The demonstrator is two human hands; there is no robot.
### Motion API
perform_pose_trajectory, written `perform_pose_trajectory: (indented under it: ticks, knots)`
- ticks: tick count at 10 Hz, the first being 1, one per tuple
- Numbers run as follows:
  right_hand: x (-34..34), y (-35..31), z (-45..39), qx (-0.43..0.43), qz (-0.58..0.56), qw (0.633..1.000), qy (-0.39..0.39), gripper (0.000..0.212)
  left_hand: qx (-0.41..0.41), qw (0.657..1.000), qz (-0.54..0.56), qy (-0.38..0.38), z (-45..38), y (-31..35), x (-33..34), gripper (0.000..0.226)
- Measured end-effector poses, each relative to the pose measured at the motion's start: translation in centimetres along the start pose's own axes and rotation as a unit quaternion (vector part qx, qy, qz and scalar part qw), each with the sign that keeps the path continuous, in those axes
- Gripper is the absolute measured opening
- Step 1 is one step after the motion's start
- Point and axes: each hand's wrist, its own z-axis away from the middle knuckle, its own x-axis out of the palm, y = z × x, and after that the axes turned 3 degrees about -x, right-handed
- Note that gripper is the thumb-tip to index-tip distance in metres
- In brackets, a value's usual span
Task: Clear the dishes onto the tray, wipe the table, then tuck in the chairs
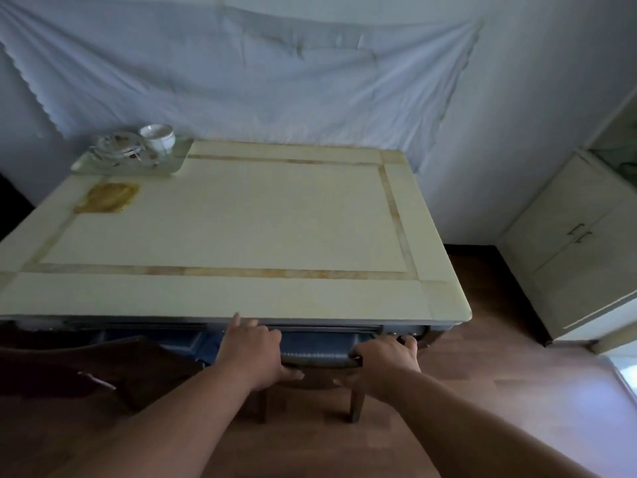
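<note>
- Both gripping the chair (319, 360) by its top rail: left hand (250, 350) and right hand (386, 357) wrapped over it, thumbs underneath.
- Parked at the table (241, 294) near edge, seat already mostly under.
- Probably rigid and fairly heavy; best pushed evenly from both rail ends.
- Dishes stacked on the tray (179, 163), far left corner.

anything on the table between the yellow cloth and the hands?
Head view: nothing. From the yellow cloth to the hands on the chair, the tabletop is bare.
</note>
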Motion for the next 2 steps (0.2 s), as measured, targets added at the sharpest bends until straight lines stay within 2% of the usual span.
perform_pose_trajectory:
  ticks: [1,2]
  knots:
    - [0.0,0.8,0.8,-0.012,-0.158,0.987,0.031,0.092,-0.006,0.987,0.135,-0.087,0.4,-0.9,-1.7,0.090]
    - [-0.7,1.9,2.2,0.006,-0.390,0.908,0.151,0.093,-0.058,0.895,0.428,-0.114,1.1,-1.9,-3.3,0.080]
